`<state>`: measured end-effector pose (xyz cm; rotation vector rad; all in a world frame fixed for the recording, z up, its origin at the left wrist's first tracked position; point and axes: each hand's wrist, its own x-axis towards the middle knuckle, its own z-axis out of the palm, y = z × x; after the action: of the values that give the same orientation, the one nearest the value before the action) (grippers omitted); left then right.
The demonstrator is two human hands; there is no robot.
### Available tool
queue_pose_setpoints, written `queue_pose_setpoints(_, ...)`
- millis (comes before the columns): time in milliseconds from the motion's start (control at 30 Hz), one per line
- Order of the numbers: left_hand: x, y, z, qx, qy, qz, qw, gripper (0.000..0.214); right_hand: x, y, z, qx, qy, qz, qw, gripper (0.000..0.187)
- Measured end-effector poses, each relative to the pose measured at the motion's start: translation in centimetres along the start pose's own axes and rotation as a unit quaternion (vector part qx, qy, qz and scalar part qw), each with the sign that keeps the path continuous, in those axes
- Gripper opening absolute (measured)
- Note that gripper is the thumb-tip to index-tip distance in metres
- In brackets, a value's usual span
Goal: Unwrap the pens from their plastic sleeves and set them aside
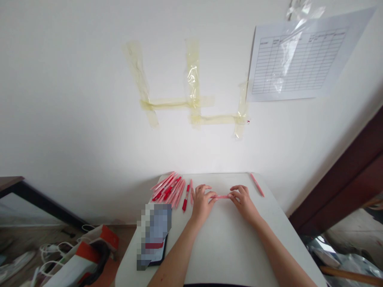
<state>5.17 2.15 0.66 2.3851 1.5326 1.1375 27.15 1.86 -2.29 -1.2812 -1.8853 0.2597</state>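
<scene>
A slim pink pen (222, 197) lies level between my two hands, just above or on the white table. My left hand (203, 203) pinches its left end between thumb and fingers. At the other end, my right hand (241, 199) pinches it the same way; the fingertips cover both ends. Beside my left hand are a red pen with a clear middle (186, 198) and a pink pen (191, 191), partly hidden by the fingers. Farther left lies a pile of pink and red pens (169, 189). One more pink pen (257, 185) rests alone beyond my right hand.
A phone (158, 255), largely blurred out, lies on the table (221, 251) at the left. The wall (89, 99) borders the table's far edge, with yellowed tape (193, 75) and a printed sheet (299, 59). Boxes and cables (83, 255) crowd the floor at left.
</scene>
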Motion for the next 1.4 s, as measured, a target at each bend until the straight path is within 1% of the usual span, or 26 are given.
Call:
queue_pose_setpoints(67,0.01,0.06,-0.06,0.002,0.0,0.0,1.0,0.007,-0.01,-0.1,-0.04,0.004,0.007,-0.005,1.0,0.025)
queue_pose_setpoints(133,0.0,0.07,-0.06,0.001,-0.003,-0.003,1.0,0.008,-0.02,-0.18,-0.05,0.007,0.014,-0.013,1.0,0.026)
queue_pose_setpoints(233,-0.03,0.06,-0.03,0.0,-0.007,-0.009,1.0,0.009,0.0,-0.21,-0.01,0.01,0.008,-0.013,1.0,0.023)
queue_pose_setpoints(433,-0.06,0.05,0.04,0.003,0.003,0.002,1.0,0.009,0.02,-0.3,0.01,0.009,-0.009,0.006,1.0,0.032)
queue_pose_setpoints(600,-0.12,-0.06,0.06,0.002,0.007,-0.002,1.0,0.008,0.01,-0.45,-0.05,0.016,0.014,-0.009,1.0,0.026)
queue_pose_setpoints(700,-0.11,-0.13,0.04,0.003,0.004,-0.002,1.0,0.008,-0.01,-0.42,-0.01,0.014,0.013,-0.015,1.0,0.023)
queue_pose_setpoints(867,-0.06,-0.07,0.0,0.002,-0.002,-0.003,1.0,0.009,-0.04,-0.54,-0.03,0.008,-0.002,0.004,1.0,0.028)
queue_pose_setpoints(1033,-0.06,-0.06,0.01,0.001,0.006,-0.002,1.0,0.008,0.04,-0.86,-0.24,0.018,0.011,-0.006,1.0,0.024)
queue_pose_setpoints(1167,-0.12,-0.11,0.02,0.001,0.004,-0.001,1.0,0.008,0.03,-0.77,-0.2,0.024,0.004,-0.012,1.0,0.023)
queue_pose_setpoints(1333,-0.14,-0.06,0.02,0.004,0.008,0.004,1.0,0.009,0.0,-0.86,-0.19,0.027,-0.018,0.006,0.999,0.032)
queue_pose_setpoints(1400,-0.13,-0.02,0.01,0.005,0.007,0.005,1.0,0.009,0.02,-0.96,-0.23,0.025,-0.004,-0.003,1.0,0.027)
